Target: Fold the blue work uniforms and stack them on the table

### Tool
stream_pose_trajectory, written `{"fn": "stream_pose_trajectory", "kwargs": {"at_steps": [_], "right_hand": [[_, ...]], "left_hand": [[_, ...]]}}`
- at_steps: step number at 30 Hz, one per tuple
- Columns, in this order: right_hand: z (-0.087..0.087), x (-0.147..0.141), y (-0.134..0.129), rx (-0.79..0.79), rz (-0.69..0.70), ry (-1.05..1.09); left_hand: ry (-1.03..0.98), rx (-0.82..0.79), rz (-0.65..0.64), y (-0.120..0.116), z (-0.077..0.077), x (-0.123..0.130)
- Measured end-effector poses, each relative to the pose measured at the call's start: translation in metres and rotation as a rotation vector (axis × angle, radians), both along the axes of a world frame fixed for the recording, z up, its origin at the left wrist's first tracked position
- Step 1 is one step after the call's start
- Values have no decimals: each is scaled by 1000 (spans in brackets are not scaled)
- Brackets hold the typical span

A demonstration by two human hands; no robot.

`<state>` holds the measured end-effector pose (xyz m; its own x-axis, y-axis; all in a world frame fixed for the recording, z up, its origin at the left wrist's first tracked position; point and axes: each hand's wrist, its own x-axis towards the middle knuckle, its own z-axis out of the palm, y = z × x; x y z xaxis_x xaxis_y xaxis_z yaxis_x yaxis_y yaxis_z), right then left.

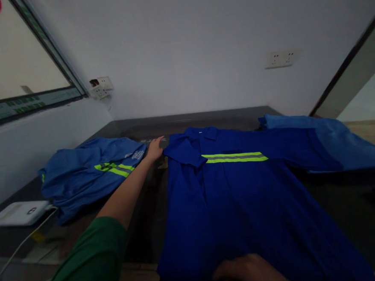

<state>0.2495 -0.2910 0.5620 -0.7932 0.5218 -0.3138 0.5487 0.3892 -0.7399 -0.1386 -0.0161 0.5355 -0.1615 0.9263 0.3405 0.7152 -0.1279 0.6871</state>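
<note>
A dark blue work jacket (242,183) lies spread front up, collar at the far end, with a yellow-and-grey reflective band across the chest. One sleeve (184,149) is folded inward over the front; the other stretches out to the right. My left hand (156,148) reaches forward to the jacket's left edge, by the folded sleeve, fingers extended. Whether it touches the cloth is unclear. Low in the view, my right hand (250,273) is over the lower front of the jacket with its fingers curled. Dim light and the frame edge hide what is between them.
On the left lies a crumpled lighter blue garment (89,164) with reflective strips. A white device (21,213) with a cable sits at the dark table's (155,228) left side. More blue cloth (338,140) is under the right sleeve. Wall sockets (280,59) are behind.
</note>
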Motion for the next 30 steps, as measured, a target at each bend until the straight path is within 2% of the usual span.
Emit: {"fn": "stream_pose_trajectory", "kwargs": {"at_steps": [2,4,6,10,15,20,24,28,30], "right_hand": [[31,-11,29,81,-151,-4],[47,-23,60,166,-242,-47],[49,-35,90,208,-279,-54],[30,-57,130,106,-371,101],[5,-81,140,112,-470,150],[-9,-81,142,49,-482,264],[-15,-71,145,-79,-473,381],[-15,-68,149,-311,-534,391],[-14,-67,152,-461,-566,408]], "left_hand": [[44,-68,-123,15,0,-7],[70,-135,-232,31,1,-10],[106,-175,-313,47,2,-13],[200,-155,-363,76,4,-17],[224,-130,-347,109,-3,-12],[221,-110,-303,134,-2,-3],[179,-31,-228,144,4,2],[193,-53,-189,138,-4,9],[198,-21,-123,129,-8,11]]}}
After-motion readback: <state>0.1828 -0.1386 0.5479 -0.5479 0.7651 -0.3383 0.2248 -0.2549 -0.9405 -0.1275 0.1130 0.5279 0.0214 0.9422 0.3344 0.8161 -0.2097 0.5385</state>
